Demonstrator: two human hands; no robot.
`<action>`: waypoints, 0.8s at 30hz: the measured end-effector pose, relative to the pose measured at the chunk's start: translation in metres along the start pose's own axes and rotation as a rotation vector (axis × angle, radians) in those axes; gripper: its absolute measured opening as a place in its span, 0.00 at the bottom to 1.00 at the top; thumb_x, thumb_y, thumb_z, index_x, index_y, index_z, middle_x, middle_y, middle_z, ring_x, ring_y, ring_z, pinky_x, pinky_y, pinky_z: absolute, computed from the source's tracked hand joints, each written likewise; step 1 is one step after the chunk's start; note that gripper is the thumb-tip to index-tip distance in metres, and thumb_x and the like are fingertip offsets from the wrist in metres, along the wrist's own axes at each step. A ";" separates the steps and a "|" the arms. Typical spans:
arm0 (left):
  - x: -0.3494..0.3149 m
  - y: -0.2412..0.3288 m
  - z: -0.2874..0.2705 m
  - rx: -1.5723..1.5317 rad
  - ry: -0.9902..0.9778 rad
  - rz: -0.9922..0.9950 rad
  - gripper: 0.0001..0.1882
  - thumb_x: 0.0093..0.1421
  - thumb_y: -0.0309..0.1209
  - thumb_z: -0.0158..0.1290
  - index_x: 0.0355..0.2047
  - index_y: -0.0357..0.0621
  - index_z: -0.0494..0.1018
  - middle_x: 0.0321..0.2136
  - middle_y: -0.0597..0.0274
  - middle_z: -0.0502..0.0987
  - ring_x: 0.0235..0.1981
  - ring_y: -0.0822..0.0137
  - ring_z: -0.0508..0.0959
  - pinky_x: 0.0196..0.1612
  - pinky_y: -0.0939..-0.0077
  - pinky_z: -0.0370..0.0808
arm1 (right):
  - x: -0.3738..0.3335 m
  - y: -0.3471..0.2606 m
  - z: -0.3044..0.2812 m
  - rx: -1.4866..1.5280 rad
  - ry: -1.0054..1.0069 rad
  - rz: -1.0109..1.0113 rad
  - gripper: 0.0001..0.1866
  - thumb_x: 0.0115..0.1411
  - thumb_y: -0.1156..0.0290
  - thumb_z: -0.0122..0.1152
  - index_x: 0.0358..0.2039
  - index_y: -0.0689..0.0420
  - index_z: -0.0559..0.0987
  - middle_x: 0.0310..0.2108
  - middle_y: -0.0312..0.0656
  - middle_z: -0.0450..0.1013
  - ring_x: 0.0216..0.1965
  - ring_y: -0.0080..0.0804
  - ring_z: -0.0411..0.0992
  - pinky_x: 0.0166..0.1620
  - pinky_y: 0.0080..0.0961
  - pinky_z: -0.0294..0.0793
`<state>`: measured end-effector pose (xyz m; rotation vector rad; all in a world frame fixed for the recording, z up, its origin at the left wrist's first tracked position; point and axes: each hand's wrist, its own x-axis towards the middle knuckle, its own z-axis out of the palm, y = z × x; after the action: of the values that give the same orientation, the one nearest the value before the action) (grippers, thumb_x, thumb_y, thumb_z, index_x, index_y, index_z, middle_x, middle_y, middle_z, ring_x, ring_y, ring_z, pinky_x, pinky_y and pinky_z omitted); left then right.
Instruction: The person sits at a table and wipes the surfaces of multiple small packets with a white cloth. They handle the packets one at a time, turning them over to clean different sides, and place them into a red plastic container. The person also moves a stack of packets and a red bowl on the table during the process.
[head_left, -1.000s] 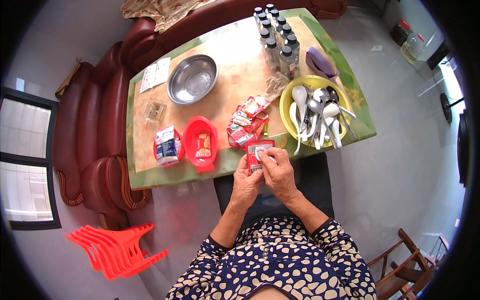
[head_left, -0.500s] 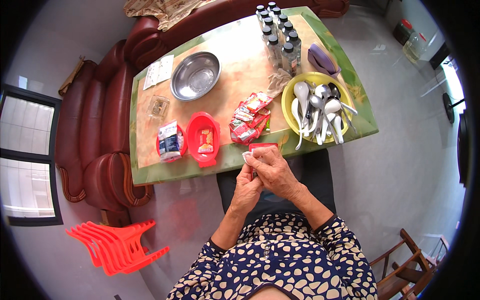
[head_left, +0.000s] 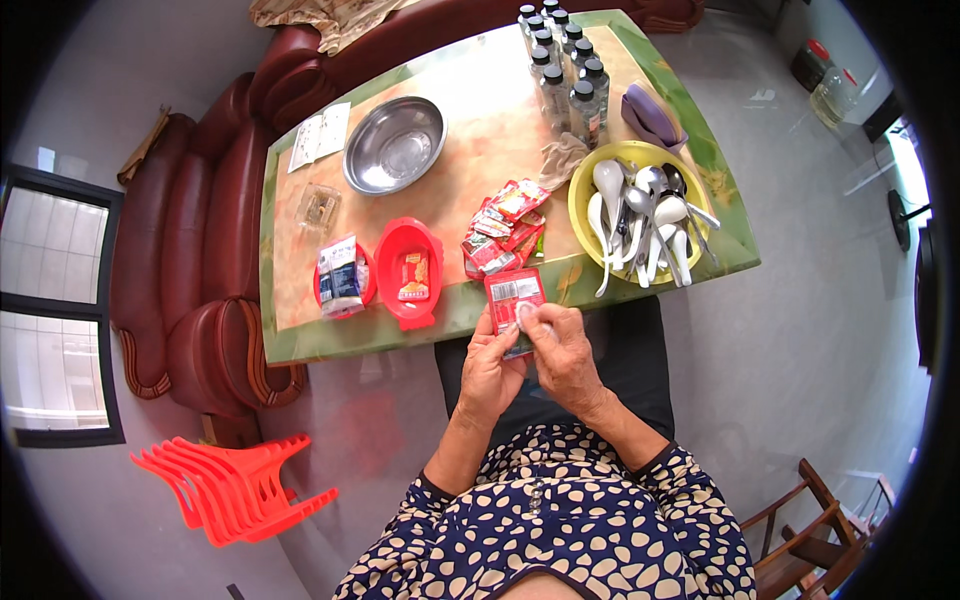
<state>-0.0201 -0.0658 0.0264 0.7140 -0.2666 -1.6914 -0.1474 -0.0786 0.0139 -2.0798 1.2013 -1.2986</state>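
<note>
Just off the table's near edge, my left hand (head_left: pixel 492 376) grips a red packet (head_left: pixel 515 290) by its lower part, its barcode side facing up. My right hand (head_left: pixel 568 365) is closed at the packet's right side, pinching a small white wad (head_left: pixel 527 316), perhaps tissue, against the packet's face. Beyond the packet lies a pile of red sachets (head_left: pixel 507 225) on the table. To the left, a red basket (head_left: pixel 407 318) holds an orange-red packet (head_left: pixel 414 276). A smaller red basket (head_left: pixel 368 292) beside it carries a white and dark blue packet (head_left: pixel 342 277).
At right, a yellow bowl (head_left: pixel 580 210) holds several spoons. Several black-capped bottles (head_left: pixel 587 112) stand behind it, near a purple case (head_left: pixel 653 118) and a crumpled cloth (head_left: pixel 562 160). A steel basin (head_left: pixel 394 146), an open booklet (head_left: pixel 320 137) and a clear box (head_left: pixel 318 208) occupy the left side.
The red packet has come into fuller view, its barcode side showing. My right hand has shifted a little right and down, uncovering the packet, with the white wad still in its fingers.
</note>
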 end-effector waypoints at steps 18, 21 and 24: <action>-0.007 0.009 -0.002 -0.194 -0.068 -0.077 0.23 0.66 0.32 0.40 0.60 0.37 0.59 0.54 0.52 0.69 0.55 0.59 0.70 0.60 0.62 0.65 | 0.008 -0.003 -0.006 0.077 -0.210 -0.256 0.20 0.49 0.74 0.59 0.44 0.64 0.78 0.43 0.40 0.70 0.42 0.38 0.68 0.46 0.32 0.71; -0.004 0.005 -0.010 -0.106 -0.006 -0.063 0.17 0.68 0.29 0.42 0.55 0.38 0.64 0.49 0.53 0.73 0.49 0.61 0.75 0.55 0.65 0.72 | -0.005 -0.006 -0.013 0.064 -0.240 -0.281 0.22 0.46 0.77 0.60 0.45 0.62 0.78 0.42 0.40 0.70 0.41 0.38 0.67 0.45 0.31 0.71; -0.004 0.003 -0.013 -0.097 0.017 -0.071 0.16 0.67 0.26 0.44 0.54 0.38 0.65 0.48 0.52 0.74 0.48 0.59 0.76 0.52 0.61 0.75 | -0.007 0.002 -0.021 0.006 -0.176 -0.209 0.23 0.47 0.78 0.59 0.47 0.62 0.77 0.42 0.41 0.70 0.40 0.39 0.68 0.45 0.32 0.71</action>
<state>-0.0101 -0.0604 0.0190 0.6720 -0.1473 -1.7528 -0.1684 -0.0723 0.0191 -2.3104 0.9254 -1.1733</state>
